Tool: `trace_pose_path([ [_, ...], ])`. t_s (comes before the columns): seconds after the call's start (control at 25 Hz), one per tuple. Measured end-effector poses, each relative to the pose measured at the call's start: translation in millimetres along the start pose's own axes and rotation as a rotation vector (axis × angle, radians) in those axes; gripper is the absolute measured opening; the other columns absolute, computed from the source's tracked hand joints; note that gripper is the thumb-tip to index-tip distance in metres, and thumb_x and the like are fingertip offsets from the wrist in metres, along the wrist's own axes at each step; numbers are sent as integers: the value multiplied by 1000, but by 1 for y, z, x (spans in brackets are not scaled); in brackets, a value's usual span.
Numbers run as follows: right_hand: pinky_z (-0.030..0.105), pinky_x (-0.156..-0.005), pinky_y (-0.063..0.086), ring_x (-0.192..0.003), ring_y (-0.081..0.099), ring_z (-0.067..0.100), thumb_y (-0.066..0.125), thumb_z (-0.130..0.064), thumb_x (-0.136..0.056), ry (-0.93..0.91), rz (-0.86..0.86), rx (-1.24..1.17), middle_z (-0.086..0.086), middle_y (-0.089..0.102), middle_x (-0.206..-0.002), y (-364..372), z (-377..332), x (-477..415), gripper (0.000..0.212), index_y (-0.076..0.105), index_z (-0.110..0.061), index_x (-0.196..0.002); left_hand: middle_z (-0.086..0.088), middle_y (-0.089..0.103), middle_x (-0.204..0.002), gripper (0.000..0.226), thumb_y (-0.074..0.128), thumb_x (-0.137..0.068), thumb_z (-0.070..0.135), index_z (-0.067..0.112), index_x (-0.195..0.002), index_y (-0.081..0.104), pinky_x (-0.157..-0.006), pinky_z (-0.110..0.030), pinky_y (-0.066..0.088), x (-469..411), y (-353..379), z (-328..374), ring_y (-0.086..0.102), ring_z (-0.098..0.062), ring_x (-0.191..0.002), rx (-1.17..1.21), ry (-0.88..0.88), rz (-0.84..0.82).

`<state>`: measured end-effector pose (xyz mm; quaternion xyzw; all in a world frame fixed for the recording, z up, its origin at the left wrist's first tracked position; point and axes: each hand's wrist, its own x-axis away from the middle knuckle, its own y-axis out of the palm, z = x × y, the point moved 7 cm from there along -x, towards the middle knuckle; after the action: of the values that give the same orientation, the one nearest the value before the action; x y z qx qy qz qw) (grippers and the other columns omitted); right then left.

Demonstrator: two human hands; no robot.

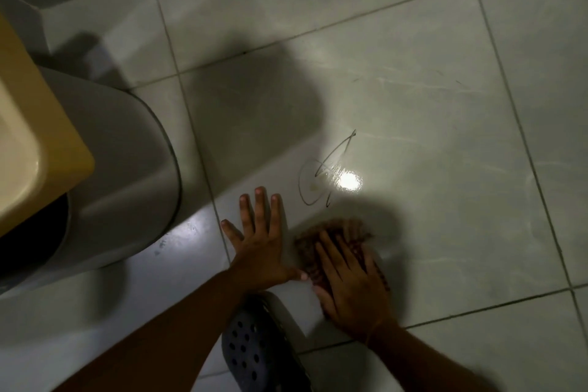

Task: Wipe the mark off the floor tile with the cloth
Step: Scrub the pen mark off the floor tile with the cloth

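Note:
A thin dark scribble mark (321,172) loops across a pale glossy floor tile (429,200), beside a bright light reflection. Below it lies a brownish patterned cloth (337,232), flat on the same tile. My right hand (350,286) presses down on the cloth with fingers spread over it; the cloth's far edge sits a little short of the mark. My left hand (257,239) rests flat on the tile to the left of the cloth, fingers apart, holding nothing, its thumb touching the cloth's near left edge.
A grey rounded bin (121,175) stands at the left, with a yellow plastic tub (35,143) overhanging it. A dark perforated clog (257,347) is at the bottom centre between my forearms. Grout lines cross the floor; a wall base runs along the top left.

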<state>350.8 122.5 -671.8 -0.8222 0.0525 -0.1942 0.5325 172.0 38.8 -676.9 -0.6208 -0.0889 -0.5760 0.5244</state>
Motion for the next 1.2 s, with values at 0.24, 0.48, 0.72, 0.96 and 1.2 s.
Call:
trace_pose_path([
  [0.24, 61, -133, 9, -166, 11, 30, 39, -52, -108, 89, 32, -8, 11, 14, -179, -32, -3, -143, 76, 16, -15, -170, -10, -63, -149, 169, 67, -49, 96, 22, -141, -54, -110, -82, -18, 2, -3, 3, -53, -42, -141, 17, -14, -9],
  [0.48, 64, -124, 30, -164, 21, 24, 47, -56, -105, 61, -43, 45, 2, 16, -180, -9, 21, 18, 77, 26, -18, -169, -9, -62, -151, 169, 69, -49, 95, 23, -149, -46, -109, -84, -17, 4, -4, 2, -53, -41, -141, 41, 20, -20],
  [0.72, 61, -128, 22, -162, 26, 33, 38, -64, -102, 179, 10, 93, 8, 18, -178, -62, 113, -30, 83, 26, -15, -168, -8, -60, -153, 168, 73, -51, 91, 24, -148, -47, -110, -86, -15, 5, -4, 1, -52, -41, -142, 41, 31, -9],
  [0.96, 62, -131, 14, -165, 12, 36, 35, -59, -105, 449, 178, 96, 15, 13, -179, -103, 102, -195, 84, 15, -9, -170, -8, -62, -150, 169, 76, -51, 89, 25, -147, -48, -109, -85, -18, 3, -3, 0, -54, -42, -139, 46, 18, -35],
  [1.2, 55, -133, 11, -166, 13, 30, 45, -58, -103, 147, 19, 84, 9, 14, -179, -32, 26, -66, 84, 20, -13, -170, -9, -64, -149, 168, 74, -52, 90, 24, -146, -48, -110, -85, -17, 5, -3, 0, -54, -43, -139, 45, 17, -35],
])
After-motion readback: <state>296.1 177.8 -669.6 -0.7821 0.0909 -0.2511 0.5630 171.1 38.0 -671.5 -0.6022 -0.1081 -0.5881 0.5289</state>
